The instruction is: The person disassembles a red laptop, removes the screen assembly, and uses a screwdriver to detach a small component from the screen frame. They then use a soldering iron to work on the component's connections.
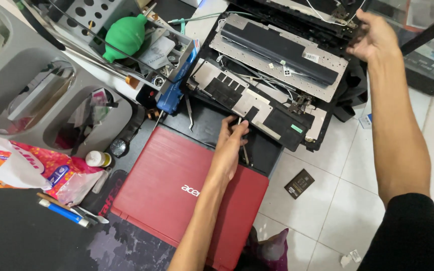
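On the far left of my bench sits a grey organiser point(31, 65) with round pockets full of odds and ends, and below it a crumpled colourful packet point(51, 168) beside a small white bottle point(98, 159) and a blue pen point(62, 211). Further along, a green rubber air blower point(125, 35) lies in a cluttered parts tray point(174, 60), with a wristwatch point(120, 147) lying nearer me on the black mat. In front of me rests a closed red laptop point(177, 193), and my left forearm crosses over its lid. My left hand point(231, 145) is curled, fingertips pinching the near edge of the opened black laptop chassis point(257, 100), which lies upside down just beyond the red one, its metal shielding and a long black battery point(277, 47) showing. Tweezers point(189, 114) lie just beside its left corner. To the right, a small dark chip card point(299, 183) lies on the white tiles. My right hand point(372, 35) reaches to the far right corner of the chassis, fingers bent over that edge; whether it truly grips there I cannot tell.
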